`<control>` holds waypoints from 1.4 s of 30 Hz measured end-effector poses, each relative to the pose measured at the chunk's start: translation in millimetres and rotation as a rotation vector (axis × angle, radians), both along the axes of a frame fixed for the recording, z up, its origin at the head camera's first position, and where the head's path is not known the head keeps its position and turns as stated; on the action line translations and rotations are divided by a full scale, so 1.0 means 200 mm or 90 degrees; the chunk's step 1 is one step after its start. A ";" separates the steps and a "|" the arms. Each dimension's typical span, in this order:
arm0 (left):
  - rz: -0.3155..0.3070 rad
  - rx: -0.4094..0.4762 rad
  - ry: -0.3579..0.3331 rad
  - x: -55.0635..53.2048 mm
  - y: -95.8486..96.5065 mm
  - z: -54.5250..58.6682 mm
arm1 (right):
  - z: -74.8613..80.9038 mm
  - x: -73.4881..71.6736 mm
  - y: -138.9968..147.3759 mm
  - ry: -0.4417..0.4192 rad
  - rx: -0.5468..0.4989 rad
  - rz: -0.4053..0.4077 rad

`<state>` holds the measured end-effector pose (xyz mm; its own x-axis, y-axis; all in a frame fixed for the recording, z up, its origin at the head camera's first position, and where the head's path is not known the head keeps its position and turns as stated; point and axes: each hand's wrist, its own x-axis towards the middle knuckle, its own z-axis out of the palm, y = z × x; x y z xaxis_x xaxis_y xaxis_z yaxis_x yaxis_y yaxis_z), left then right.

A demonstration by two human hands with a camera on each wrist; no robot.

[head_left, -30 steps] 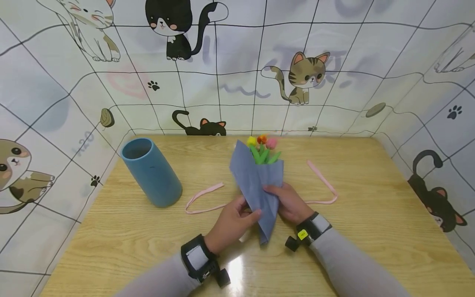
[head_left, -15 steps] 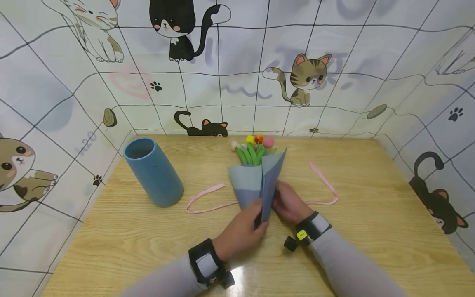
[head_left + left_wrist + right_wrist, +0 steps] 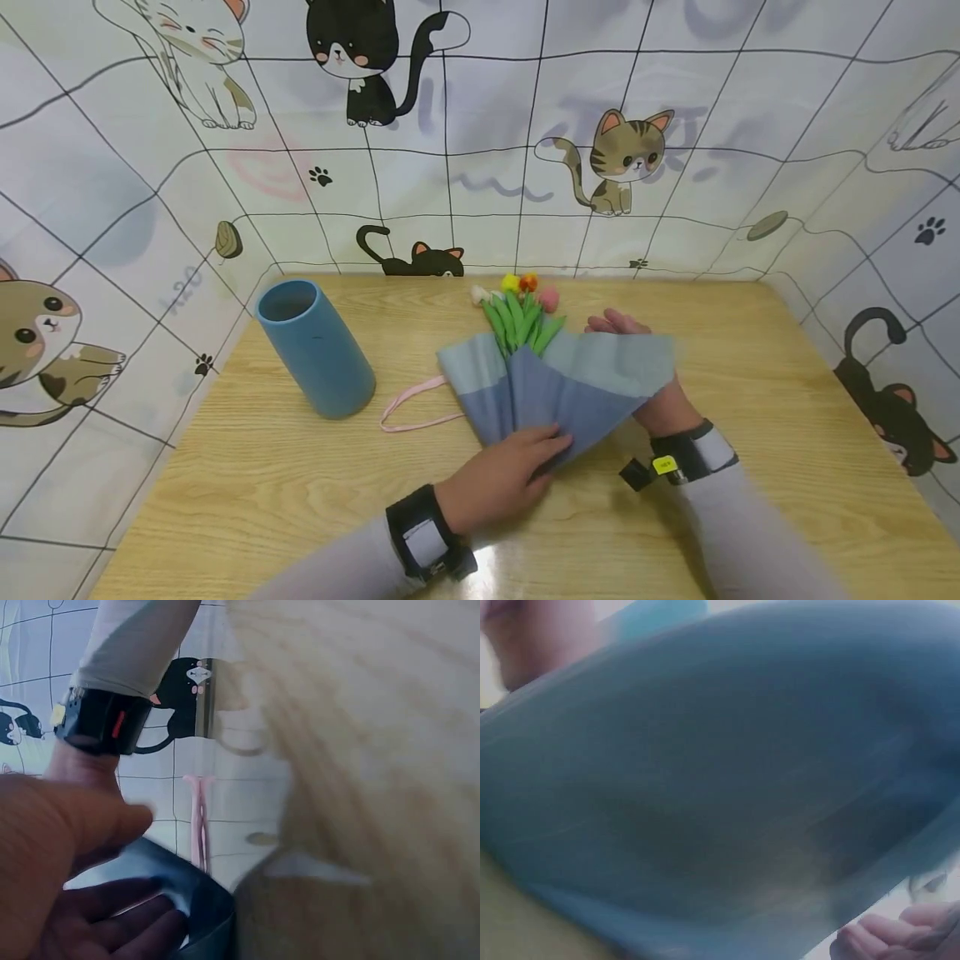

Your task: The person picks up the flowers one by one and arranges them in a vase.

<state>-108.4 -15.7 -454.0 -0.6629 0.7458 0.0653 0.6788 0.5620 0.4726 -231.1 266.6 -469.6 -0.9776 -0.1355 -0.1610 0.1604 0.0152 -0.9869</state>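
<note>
Wrapping paper (image 3: 566, 392), blue with a paler band along its upper edge, lies well to the right of the blue vase (image 3: 318, 358) on the worktop (image 3: 225, 500), fanned out around a small bunch of tulips (image 3: 517, 325). Half a second ago its right side stood folded up close against the stems, making a narrow cone; now that flap is spread wide, reaching much farther from the vase, and its pale band shows. White, yellow, orange-red and pink blooms poke out above the paper, about as far from the vase as before.

The left hand (image 3: 502, 475), on the paper's side nearer the vase, lays its fingers over the lower part of the wrap, the thumb below them; whether it pinches the paper I cannot tell. The right hand (image 3: 667, 408) has moved away from the vase and is now behind the spread flap, fingers loosely extended and showing over its upper edge, with no grip on anything that can be seen.

Just right of the vase, a loop of pink ribbon (image 3: 412, 389) runs under the paper; the ribbon's far stretch, visible earlier, is now hidden in the head view. The vase itself stands where it stood.
</note>
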 end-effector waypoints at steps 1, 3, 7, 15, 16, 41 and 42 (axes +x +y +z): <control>-0.008 -0.012 -0.002 0.00 0.00 0.00 | 0.03 0.04 0.02 0.105 -0.143 0.067; -0.025 -0.031 -0.003 0.00 0.00 0.00 | 0.21 0.18 0.01 0.135 -0.212 0.040; -0.056 -0.056 0.014 0.00 0.00 0.00 | 0.47 0.31 -0.03 0.207 -0.205 -0.055; -0.098 -0.117 0.079 0.00 0.03 0.03 | 0.62 0.43 -0.13 0.279 0.148 -0.028; -0.102 -0.125 0.090 0.00 0.03 0.03 | 0.60 0.42 -0.15 0.264 0.216 0.012; -0.081 -0.183 0.182 -0.06 -0.04 0.06 | 0.08 0.31 -0.28 0.332 0.674 0.315; -0.073 -0.186 0.185 -0.06 -0.04 0.06 | 0.09 0.31 -0.27 0.322 0.674 0.321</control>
